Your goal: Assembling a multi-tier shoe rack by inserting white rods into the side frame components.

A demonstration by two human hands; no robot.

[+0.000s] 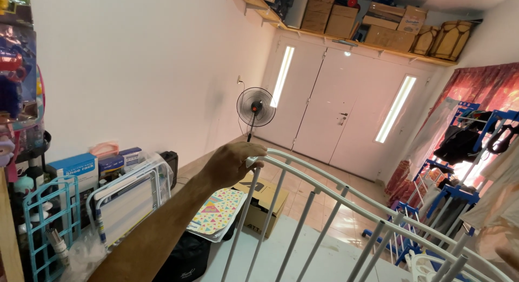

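Observation:
My left hand (231, 162) reaches forward and grips the far top corner of a white metal rack frame (324, 206), whose bars slant across the lower right of the head view. My forearm runs from the bottom left up to that corner. My right hand is out of the picture.
A standing fan (255, 107) is by the white wall ahead, with white double doors (335, 109) behind it. A cardboard box (265, 198) and a patterned flat item (216, 213) lie under the frame. Boxes and plastic racks crowd the left; blue clothes racks (459, 190) stand right.

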